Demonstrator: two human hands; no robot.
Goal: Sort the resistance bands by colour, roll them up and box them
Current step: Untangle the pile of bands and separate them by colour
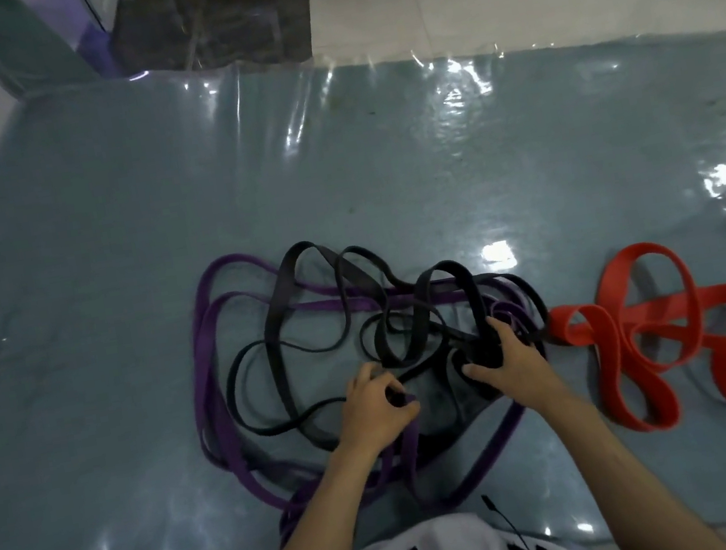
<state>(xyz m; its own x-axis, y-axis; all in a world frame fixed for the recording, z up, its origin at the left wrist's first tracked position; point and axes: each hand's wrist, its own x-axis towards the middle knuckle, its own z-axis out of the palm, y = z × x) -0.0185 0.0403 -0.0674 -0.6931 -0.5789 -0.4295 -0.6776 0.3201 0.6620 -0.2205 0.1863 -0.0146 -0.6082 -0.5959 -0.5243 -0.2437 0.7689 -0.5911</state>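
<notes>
A tangle of thin black rubber bands (358, 318) over purple rubber bands (210, 370) crowds the middle of the glossy grey-blue floor mat (78, 201). Wide red looped bands (675, 334) block the right, seemingly just touching that tangle. The mat's far and left stretches lie open.

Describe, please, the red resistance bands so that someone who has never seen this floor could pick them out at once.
Start from the large grey-blue mat covered in shiny plastic film on the tiled floor. To the right of the right hand lie the red bands in loose loops. They sit in a pile of one colour only, wider and flatter than the black bands and purple bands tangled together beside them.
</notes>
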